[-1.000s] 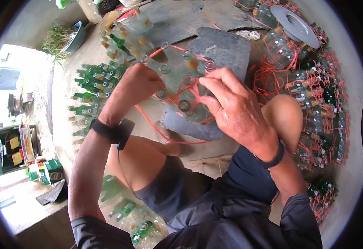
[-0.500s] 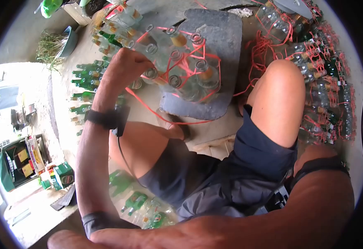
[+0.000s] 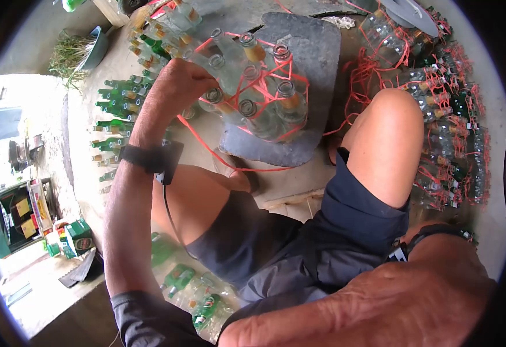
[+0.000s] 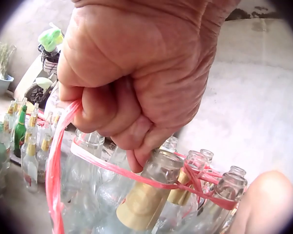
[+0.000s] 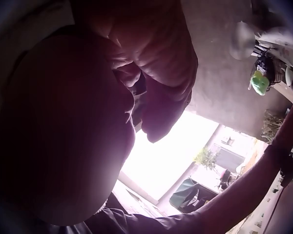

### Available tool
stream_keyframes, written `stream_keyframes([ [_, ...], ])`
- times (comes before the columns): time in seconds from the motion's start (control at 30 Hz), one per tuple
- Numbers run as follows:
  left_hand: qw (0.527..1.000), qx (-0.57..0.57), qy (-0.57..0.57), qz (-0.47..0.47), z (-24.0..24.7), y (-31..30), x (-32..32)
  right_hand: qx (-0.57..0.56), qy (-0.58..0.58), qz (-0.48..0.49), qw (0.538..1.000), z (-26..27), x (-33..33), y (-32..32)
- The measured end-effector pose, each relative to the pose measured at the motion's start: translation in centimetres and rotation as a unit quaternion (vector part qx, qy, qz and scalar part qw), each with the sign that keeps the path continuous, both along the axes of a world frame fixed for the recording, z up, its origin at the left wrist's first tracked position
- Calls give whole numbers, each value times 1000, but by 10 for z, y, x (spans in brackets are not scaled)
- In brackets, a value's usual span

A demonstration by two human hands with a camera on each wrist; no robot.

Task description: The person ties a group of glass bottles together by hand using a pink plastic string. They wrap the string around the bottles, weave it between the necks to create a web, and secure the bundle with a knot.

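A cluster of clear glass bottles (image 3: 287, 110) stands upright on a grey stone slab (image 3: 316, 55), with red plastic twine (image 4: 119, 169) crossing between the necks. Over the cluster's left side, my left hand (image 3: 177, 87) has its fingers curled round a strand of this twine, which hangs down in the left wrist view. Its lower fingers are right at the rim of a gold-labelled bottle (image 4: 145, 204). My right hand (image 3: 374, 306) is raised close below the head camera, away from the bottles. In the right wrist view that hand (image 5: 161, 58) is dark, and its grip is hidden.
Green bottles (image 3: 117, 109) stand in rows on the left. Twine-tied bottles (image 3: 441, 136) line the right wall, beside a tangle of loose twine (image 3: 364, 81). A grey disc (image 3: 412, 14) rests on bottles at the back right. More bottles (image 3: 177, 280) lie at lower left.
My right hand has left the bottles and come back up toward the head camera. The left hand stays at the cluster's left side. Between the frames the head view has shifted somewhat.
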State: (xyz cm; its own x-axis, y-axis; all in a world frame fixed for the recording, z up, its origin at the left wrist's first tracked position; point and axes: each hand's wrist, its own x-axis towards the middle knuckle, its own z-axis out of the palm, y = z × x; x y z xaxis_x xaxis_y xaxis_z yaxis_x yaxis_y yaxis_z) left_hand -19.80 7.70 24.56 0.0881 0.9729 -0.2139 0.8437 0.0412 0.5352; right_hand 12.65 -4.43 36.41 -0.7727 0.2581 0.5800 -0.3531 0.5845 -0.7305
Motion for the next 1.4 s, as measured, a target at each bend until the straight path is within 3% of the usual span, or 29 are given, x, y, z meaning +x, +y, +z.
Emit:
stream_keyframes([
  [0.17,999,23,-4,27,-1,-2,-1,38,-66,-96,992,-14,-18,18],
  [0.3,998,47,-28,26,-9,-6,-2,65,-179,-312,931,-64,-37,64],
  [0.47,996,53,-35,58,-7,-13,3,151,-263,-396,867,-113,-37,101],
  [0.6,995,53,-35,78,-7,-15,6,113,-305,-374,868,-134,-43,111],
  [0.77,994,71,-28,74,-9,-18,5,122,-255,-338,898,-142,-44,122],
  [1.07,987,32,-52,152,-7,-42,17,174,-294,-268,901,-132,-40,142],
  [1.4,937,105,-223,249,-38,-79,63,246,-345,-156,892,-108,-21,184],
])
